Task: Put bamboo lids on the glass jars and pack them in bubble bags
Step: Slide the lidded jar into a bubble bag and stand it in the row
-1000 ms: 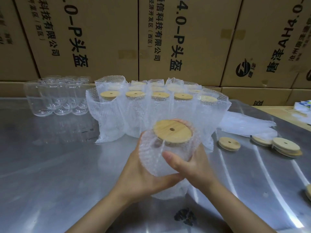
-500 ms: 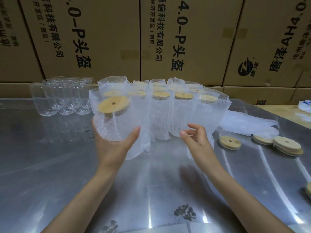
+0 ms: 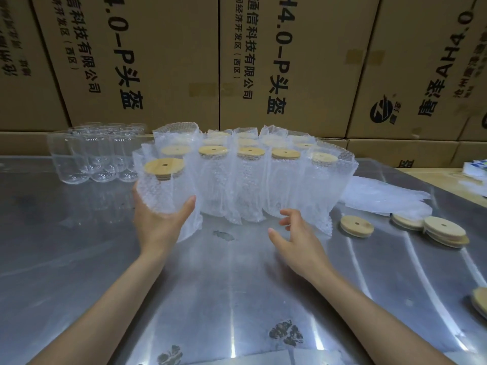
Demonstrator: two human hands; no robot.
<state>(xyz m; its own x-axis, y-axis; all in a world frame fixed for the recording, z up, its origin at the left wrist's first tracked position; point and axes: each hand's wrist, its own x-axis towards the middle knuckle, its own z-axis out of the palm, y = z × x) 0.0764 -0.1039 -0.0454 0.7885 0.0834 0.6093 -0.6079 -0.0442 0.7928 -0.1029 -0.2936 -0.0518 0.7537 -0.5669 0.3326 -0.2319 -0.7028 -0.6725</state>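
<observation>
Head view: left hand cupping bagged lidded jar at centre left, lowering beside packed row to extend it. Right hand loose, holding nothing, near spare bamboo lids on counter.

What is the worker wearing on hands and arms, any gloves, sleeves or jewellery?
Nothing shows. The left hand and right hand are bare, without gloves, rings or watch. Both forearms are uncovered down to the frame's bottom edge; no sleeve is in view.

Bright overhead glare, wide-angle edge distortion
</observation>
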